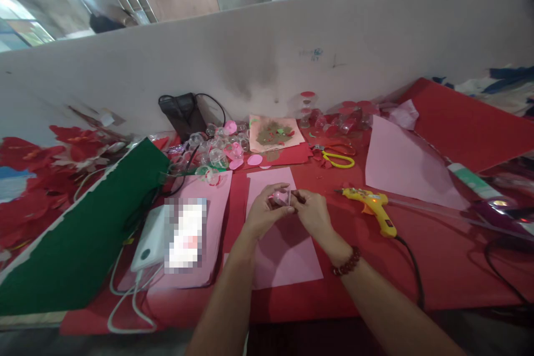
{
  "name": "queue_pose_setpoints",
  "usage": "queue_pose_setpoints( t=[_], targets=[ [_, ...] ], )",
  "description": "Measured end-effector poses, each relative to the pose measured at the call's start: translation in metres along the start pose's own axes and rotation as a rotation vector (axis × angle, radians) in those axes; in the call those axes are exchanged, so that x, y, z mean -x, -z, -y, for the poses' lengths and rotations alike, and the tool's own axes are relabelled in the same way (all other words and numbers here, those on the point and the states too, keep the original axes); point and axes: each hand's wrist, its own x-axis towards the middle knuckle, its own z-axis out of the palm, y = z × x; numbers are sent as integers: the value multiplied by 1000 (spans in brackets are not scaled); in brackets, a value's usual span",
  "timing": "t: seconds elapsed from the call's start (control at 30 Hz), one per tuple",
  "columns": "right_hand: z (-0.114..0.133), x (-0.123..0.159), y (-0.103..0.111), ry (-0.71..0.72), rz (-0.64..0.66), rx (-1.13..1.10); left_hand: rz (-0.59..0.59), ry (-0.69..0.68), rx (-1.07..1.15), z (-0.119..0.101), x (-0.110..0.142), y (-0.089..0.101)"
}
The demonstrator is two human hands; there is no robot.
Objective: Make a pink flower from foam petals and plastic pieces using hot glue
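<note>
My left hand (pixel 267 212) is closed around a small clear plastic cup (pixel 282 197) with pink showing in it. Against the rim side of the cup, the fingers of my right hand (pixel 311 212) are pinched together; whether they grip the rim or a small piece is hidden. Both hands are over a pink sheet (pixel 287 264) lying on the red table covering. A yellow hot glue gun (pixel 371 203) rests on its side to the right of my right hand, its nozzle pointing left.
Clear plastic cups (pixel 217 158) and pink discs (pixel 255 160) crowd the back left. Yellow-handled scissors (pixel 339 160) lie behind my hands. A power bank (pixel 149 239) and a blurred-out screen (pixel 186 236) rest on pink sheets at left. A green board (pixel 92 233) stands beyond; red flowers (pixel 79 144) lie far left.
</note>
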Motion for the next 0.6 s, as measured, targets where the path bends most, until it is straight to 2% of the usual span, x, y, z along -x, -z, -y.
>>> queue_pose_setpoints(
  t=[0.27, 0.43, 0.6],
  targets=[
    [5, 1, 5, -2, -26, 245, 52, -121, -167, -3, 0, -3],
    [2, 1, 3, 36, -12, 274, 95, -103, -149, -1, 2, -3],
    [-1, 1, 3, 103, 3, 266, 56, -73, -118, -2, 3, -2]
  ],
)
